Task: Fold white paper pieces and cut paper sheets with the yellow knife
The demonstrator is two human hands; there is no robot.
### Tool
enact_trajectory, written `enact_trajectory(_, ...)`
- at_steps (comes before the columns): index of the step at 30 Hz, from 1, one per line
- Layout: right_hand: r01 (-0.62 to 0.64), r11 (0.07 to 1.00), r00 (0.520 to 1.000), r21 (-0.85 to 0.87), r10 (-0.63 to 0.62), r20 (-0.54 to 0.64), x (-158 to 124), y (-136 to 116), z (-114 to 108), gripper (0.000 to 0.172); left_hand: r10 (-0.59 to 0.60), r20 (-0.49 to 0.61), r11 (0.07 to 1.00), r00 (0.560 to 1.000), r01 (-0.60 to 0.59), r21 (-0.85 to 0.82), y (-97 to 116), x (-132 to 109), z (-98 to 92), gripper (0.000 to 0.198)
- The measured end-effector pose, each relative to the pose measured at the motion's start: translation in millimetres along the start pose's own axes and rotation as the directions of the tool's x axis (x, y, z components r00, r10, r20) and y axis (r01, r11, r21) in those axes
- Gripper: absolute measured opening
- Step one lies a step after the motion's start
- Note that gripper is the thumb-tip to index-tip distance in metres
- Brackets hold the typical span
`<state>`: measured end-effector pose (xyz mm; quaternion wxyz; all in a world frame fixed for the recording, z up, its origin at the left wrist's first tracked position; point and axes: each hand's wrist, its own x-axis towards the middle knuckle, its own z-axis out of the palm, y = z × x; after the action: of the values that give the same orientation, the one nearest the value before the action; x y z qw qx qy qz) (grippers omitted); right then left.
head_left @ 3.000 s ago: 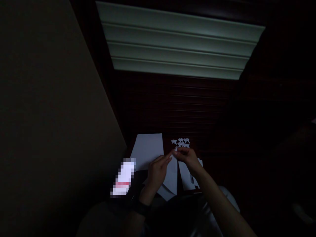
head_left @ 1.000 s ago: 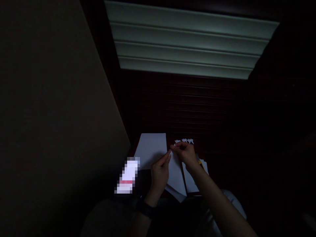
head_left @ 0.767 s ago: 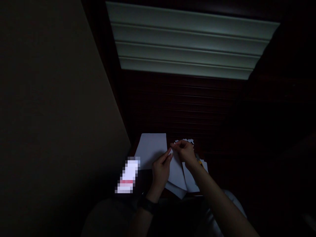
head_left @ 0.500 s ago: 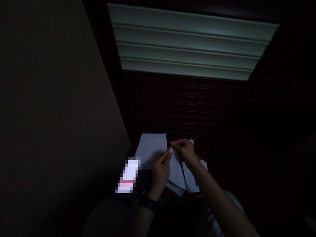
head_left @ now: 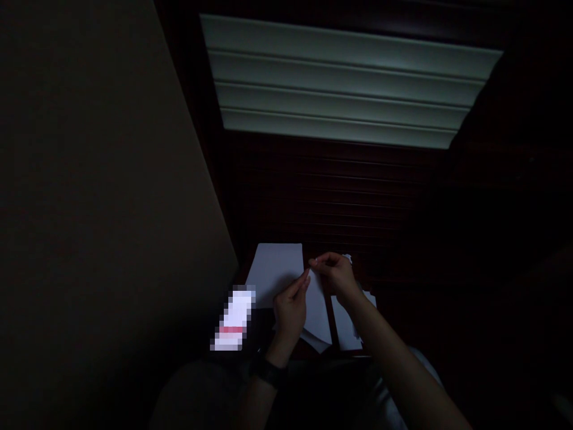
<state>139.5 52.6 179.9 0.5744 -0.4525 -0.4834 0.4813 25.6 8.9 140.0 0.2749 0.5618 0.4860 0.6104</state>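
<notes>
Scraps (head_left: 348,258), probably paper, behind right grip (head_left: 339,278)

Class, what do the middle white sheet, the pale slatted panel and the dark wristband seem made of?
Middle white sheet: matte paper, given its thin, crisp edges.
Slatted panel: perhaps painted wood or plastic, from its smooth, faint sheen.
Dark wristband: possibly dull rubber or fabric; too dim to tell.
</notes>
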Motion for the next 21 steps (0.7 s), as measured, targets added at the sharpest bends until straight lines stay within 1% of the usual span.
enact_trajectory(4,-0.003,1.0,1.0,0.017,0.003,-0.001,-0.4,-1.6,0.6,0.027,0.004,0.005,1.0,1.0,-0.004,0.007,0.1,-0.3,-0.3,0.027)
enact_trajectory(11,-0.063,0.992,0.998,0.113,0.062,0.008,-0.1,-3.2,1.2,0.023,-0.007,0.007,1.0,1.0,0.007,0.0,1.3,-1.4,-1.9,0.026)
enact_trajectory(21,-0.101,0.972,0.995,0.213,0.097,0.031,0.1,-1.3,-0.7,0.018,-0.067,0.04,0.997,0.997,0.069,-0.042,-0.4,-3.0,-1.6,0.027)
